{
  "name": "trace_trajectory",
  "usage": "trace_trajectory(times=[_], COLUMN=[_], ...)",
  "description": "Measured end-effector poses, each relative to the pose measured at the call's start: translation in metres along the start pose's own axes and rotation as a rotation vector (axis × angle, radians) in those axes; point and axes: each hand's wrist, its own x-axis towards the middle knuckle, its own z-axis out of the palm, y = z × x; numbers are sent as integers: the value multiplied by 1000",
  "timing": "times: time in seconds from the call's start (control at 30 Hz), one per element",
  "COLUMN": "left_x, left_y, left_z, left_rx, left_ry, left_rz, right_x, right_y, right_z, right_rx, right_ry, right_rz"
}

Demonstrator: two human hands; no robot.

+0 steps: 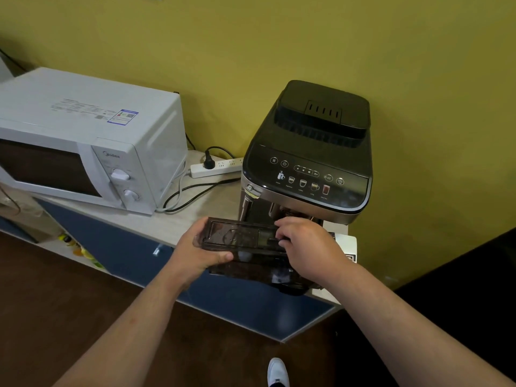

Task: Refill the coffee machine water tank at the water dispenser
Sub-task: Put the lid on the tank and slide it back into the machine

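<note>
A black and silver coffee machine (310, 155) stands on the counter against the yellow wall. In front of it, over the counter's edge, I hold its dark see-through water tank (240, 238), which carries a lid. My left hand (195, 252) grips the tank's left end, thumb along the near side. My right hand (304, 244) rests on top of the tank's right part, fingers pinched at the lid. No water dispenser is in view.
A white microwave (86, 141) sits on the counter (195, 216) to the left. Between it and the coffee machine lies a white power strip (215, 169) with black cables. Blue cabinet fronts (134, 247) run below. Brown floor and my white shoe (277, 372) are underneath.
</note>
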Motion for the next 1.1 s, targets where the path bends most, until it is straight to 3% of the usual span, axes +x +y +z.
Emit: trace_trajectory(times=[0.33, 0.57, 0.77, 0.9, 1.1], left_x=[0, 0, 0, 1, 2], left_y=[-2, -4, -7, -8, -7], left_z=[0, 0, -1, -2, -1], left_rx=[-23, -9, -32, -17, -54], left_ry=[-1, -12, -30, -35, -31], left_rz=[-15, 16, 28, 36, 31], right_x=[1, -16, -62, -65, -53], right_y=[0, 12, 57, 84, 95], right_z=[2, 2, -5, -9, -11], right_rx=[-65, 38, -56, 159, 365], right_ry=[-5, 44, 129, 107, 17], right_rz=[-57, -73, 82, 253, 238])
